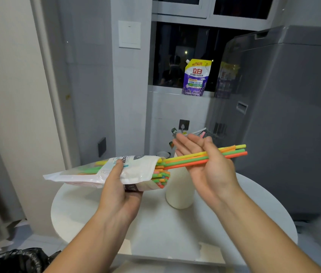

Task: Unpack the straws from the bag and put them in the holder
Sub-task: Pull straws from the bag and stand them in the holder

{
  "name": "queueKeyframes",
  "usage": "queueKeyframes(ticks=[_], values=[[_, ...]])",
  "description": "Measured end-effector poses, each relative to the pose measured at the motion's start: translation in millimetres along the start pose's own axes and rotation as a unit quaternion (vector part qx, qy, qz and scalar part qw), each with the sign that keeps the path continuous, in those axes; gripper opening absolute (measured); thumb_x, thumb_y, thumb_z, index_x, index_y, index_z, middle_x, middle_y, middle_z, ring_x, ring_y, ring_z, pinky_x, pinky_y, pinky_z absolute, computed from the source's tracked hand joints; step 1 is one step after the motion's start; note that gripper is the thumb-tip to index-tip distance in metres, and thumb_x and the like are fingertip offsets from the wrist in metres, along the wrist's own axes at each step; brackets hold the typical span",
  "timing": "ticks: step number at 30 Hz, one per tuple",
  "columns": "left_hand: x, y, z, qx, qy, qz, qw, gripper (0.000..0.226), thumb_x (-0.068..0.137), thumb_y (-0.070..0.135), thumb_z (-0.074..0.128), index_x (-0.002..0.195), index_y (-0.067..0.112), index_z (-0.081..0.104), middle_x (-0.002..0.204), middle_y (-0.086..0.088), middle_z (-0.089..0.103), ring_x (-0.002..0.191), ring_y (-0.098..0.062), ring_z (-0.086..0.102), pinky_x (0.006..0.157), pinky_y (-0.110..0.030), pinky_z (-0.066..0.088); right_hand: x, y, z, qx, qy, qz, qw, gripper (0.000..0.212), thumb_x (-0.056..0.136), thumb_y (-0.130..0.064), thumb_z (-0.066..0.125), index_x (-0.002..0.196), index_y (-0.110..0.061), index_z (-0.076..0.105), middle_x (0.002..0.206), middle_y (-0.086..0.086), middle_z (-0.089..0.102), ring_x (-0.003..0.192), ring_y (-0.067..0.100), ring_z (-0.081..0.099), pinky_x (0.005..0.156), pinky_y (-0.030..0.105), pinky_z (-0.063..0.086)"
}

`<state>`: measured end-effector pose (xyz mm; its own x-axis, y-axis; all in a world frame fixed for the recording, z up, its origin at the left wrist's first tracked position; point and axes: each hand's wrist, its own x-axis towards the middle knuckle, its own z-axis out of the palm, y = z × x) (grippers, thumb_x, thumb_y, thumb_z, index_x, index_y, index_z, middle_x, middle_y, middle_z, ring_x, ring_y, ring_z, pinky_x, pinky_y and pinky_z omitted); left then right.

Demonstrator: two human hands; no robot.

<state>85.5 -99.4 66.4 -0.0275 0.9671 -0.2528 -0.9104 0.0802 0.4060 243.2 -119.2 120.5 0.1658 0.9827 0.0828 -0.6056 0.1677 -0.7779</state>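
Note:
My left hand (119,191) grips a white plastic bag (100,171) from below, holding it level above the table with its open mouth to the right. Several yellow, green and orange straws fill the bag, their ends showing at the mouth (160,177). A few straws (187,159) stick halfway out and lie across my right hand (207,164), which is palm up with the thumb pressing them against the fingers. The white ribbed holder (179,191) stands upright on the round white table (165,229), just below the bag's mouth and partly hidden by my right hand.
A grey washing machine (285,115) stands close on the right. A purple and yellow detergent pouch (196,77) sits on the window sill behind. A black rubbish bag (14,261) lies at the lower left, by a curtain. A wall and door frame are on the left.

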Motion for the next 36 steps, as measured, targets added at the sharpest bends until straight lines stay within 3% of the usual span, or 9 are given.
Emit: queueKeyframes(ticks=[4,7,11,14,17,22,26,32,36], values=[[6,5,-4,-0.014,0.012,-0.012,1.000,0.027,0.102,0.023,0.063,0.127,0.014,0.059,0.095,-0.009,0.082,0.078,-0.021,0.080,0.054,-0.039,0.063,5,-33,1,-0.025,-0.015,0.019,0.999,0.040,0.109,-0.029,0.033,0.095,0.000,0.057,0.107,0.029,0.073,0.105,0.041,0.071,0.095,0.052,0.053],[14,7,-6,-0.033,0.028,-0.009,0.999,0.041,0.101,0.022,0.065,0.140,0.015,0.054,0.112,-0.011,0.079,0.091,-0.024,0.080,0.058,-0.043,0.065,11,-53,1,-0.061,-0.007,0.008,0.998,0.041,0.110,-0.028,0.032,0.095,0.001,0.057,0.107,0.029,0.072,0.100,0.041,0.073,0.092,0.052,0.055],[20,7,-6,-0.039,0.046,0.002,0.998,0.041,0.101,0.020,0.066,0.139,0.017,0.053,0.117,-0.009,0.076,0.103,-0.024,0.076,0.068,-0.047,0.064,21,-79,0,-0.110,-0.007,0.004,0.994,0.042,0.110,-0.030,0.033,0.095,-0.001,0.058,0.105,0.026,0.075,0.098,0.038,0.074,0.091,0.052,0.056],[24,4,-7,-0.042,0.059,0.009,0.997,0.035,0.100,0.019,0.066,0.134,0.018,0.055,0.113,-0.007,0.077,0.097,-0.021,0.076,0.064,-0.043,0.065,27,-96,1,-0.141,0.006,-0.010,0.990,0.042,0.109,-0.032,0.034,0.091,-0.004,0.059,0.105,0.023,0.075,0.096,0.036,0.075,0.089,0.051,0.056],[26,2,-8,-0.038,0.045,0.004,0.998,0.018,0.102,0.019,0.065,0.119,0.017,0.060,0.091,-0.005,0.082,0.078,-0.019,0.079,0.059,-0.041,0.065,37,-109,2,-0.162,0.021,-0.034,0.986,0.043,0.109,-0.032,0.033,0.088,-0.005,0.059,0.103,0.022,0.076,0.095,0.036,0.075,0.091,0.051,0.056],[25,-5,-6,-0.013,0.034,0.002,0.999,0.009,0.102,0.021,0.063,0.110,0.016,0.062,0.081,-0.002,0.081,0.070,-0.016,0.079,0.069,-0.040,0.065,59,-121,9,-0.212,0.041,-0.077,0.973,0.043,0.109,-0.033,0.034,0.092,-0.003,0.060,0.098,0.022,0.077,0.091,0.036,0.076,0.095,0.054,0.054],[23,-6,-4,-0.011,0.029,0.005,1.000,0.009,0.102,0.020,0.063,0.110,0.018,0.062,0.082,-0.002,0.082,0.068,-0.016,0.079,0.066,-0.040,0.066,69,-119,15,-0.307,0.055,-0.094,0.945,0.044,0.109,-0.034,0.036,0.093,-0.001,0.061,0.092,0.020,0.078,0.085,0.033,0.077,0.091,0.050,0.058],[23,-7,-6,-0.005,0.029,0.009,1.000,0.013,0.101,0.019,0.065,0.113,0.020,0.061,0.092,-0.003,0.082,0.072,-0.017,0.079,0.059,-0.039,0.065,77,-99,22,-0.437,0.052,-0.050,0.897,0.043,0.108,-0.033,0.039,0.097,-0.001,0.065,0.088,0.015,0.079,0.082,0.027,0.078,0.089,0.046,0.059],[21,-8,-6,0.006,0.020,0.006,1.000,0.026,0.101,0.020,0.064,0.126,0.021,0.061,0.113,-0.006,0.078,0.093,-0.020,0.077,0.070,-0.041,0.065,86,-84,18,-0.519,0.064,-0.022,0.852,0.042,0.106,-0.037,0.043,0.098,-0.009,0.073,0.101,0.006,0.077,0.102,0.023,0.069,0.103,0.045,0.049]])
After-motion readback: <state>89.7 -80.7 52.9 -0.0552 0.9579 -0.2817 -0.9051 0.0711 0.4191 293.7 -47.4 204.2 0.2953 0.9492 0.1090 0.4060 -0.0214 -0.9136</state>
